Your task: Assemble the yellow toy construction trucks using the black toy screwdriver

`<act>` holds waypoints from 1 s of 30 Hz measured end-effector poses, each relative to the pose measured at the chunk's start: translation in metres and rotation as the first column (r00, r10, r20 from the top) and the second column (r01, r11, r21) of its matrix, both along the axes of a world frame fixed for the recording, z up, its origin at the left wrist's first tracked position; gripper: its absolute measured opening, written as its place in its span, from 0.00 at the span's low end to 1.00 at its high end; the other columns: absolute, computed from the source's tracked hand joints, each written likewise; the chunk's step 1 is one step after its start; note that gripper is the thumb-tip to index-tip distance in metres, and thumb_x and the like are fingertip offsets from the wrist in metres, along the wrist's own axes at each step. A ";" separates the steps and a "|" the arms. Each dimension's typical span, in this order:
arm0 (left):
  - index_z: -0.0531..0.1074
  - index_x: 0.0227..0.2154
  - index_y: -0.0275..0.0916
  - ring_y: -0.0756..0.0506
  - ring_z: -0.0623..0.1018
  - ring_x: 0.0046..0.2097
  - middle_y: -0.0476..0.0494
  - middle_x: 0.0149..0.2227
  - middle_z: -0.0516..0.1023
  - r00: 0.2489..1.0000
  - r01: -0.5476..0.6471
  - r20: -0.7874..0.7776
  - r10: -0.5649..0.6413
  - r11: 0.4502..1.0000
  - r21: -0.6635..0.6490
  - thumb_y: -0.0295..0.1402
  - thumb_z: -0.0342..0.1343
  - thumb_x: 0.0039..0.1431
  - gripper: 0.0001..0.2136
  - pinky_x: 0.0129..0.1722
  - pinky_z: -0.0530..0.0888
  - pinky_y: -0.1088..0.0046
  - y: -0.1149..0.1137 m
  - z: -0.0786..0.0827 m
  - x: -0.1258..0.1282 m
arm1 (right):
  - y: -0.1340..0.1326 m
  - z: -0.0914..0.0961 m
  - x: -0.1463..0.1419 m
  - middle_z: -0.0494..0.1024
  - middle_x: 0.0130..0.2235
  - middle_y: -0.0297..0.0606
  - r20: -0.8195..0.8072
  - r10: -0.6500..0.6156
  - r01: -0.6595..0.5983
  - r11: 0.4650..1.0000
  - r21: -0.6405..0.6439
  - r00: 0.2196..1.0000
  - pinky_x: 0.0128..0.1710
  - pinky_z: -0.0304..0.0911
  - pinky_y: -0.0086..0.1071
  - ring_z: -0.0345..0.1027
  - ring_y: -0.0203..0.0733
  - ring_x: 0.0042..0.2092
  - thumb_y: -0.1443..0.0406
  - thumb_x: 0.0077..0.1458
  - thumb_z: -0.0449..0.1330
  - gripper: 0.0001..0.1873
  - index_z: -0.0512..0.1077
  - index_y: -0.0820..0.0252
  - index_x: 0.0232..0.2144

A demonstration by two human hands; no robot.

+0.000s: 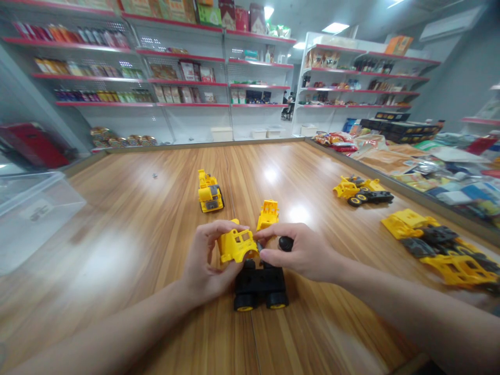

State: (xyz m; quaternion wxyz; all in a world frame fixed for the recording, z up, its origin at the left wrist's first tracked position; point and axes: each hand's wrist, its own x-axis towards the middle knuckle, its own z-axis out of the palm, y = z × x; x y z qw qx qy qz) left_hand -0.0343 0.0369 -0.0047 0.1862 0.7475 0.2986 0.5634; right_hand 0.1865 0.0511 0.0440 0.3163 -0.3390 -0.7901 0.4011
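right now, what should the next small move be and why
Perhaps ease the yellow plastic toy cab toward the black, wheeled plastic chassis: the left hand holds the cab close by, and the chassis's visible top bears no yellow body.

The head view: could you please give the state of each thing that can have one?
Yellow toy cab shell, detached, in left hand
Black-handled tool, gripped in right hand
Black wheeled toy chassis, uncovered
Far yellow toy vehicle, seemingly assembled
Nearer yellow part, attachment unclear
Toy pieces at right, dismantled
Clear plastic bin, no lid visible
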 end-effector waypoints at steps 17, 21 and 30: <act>0.57 0.43 0.43 0.38 0.73 0.55 0.33 0.54 0.72 0.993 0.087 0.078 -0.086 0.996 -0.017 0.21 0.60 0.51 0.21 0.50 0.75 0.55 0.003 -0.008 0.000 | -0.004 0.004 0.003 0.79 0.35 0.34 -0.098 0.003 -0.006 0.999 -0.032 0.995 0.31 0.63 0.26 0.69 0.33 0.32 0.61 0.55 0.63 0.16 0.75 0.59 0.46; 0.55 0.42 0.43 0.38 0.73 0.56 0.31 0.55 0.71 0.982 0.154 0.112 -0.151 0.988 -0.015 0.19 0.57 0.53 0.21 0.48 0.75 0.56 0.002 -0.007 0.002 | -0.003 0.005 0.003 0.78 0.33 0.33 -0.121 -0.016 0.010 0.998 -0.057 0.993 0.26 0.59 0.25 0.66 0.31 0.29 0.60 0.55 0.63 0.16 0.75 0.60 0.46; 0.55 0.45 0.43 0.37 0.73 0.56 0.32 0.54 0.72 0.978 0.187 0.095 -0.186 0.982 0.007 0.18 0.57 0.53 0.22 0.49 0.75 0.55 0.001 -0.008 0.001 | 0.001 -0.001 0.005 0.80 0.41 0.37 -0.147 -0.002 -0.002 1.000 -0.031 0.989 0.33 0.64 0.27 0.71 0.34 0.35 0.64 0.57 0.61 0.15 0.74 0.59 0.47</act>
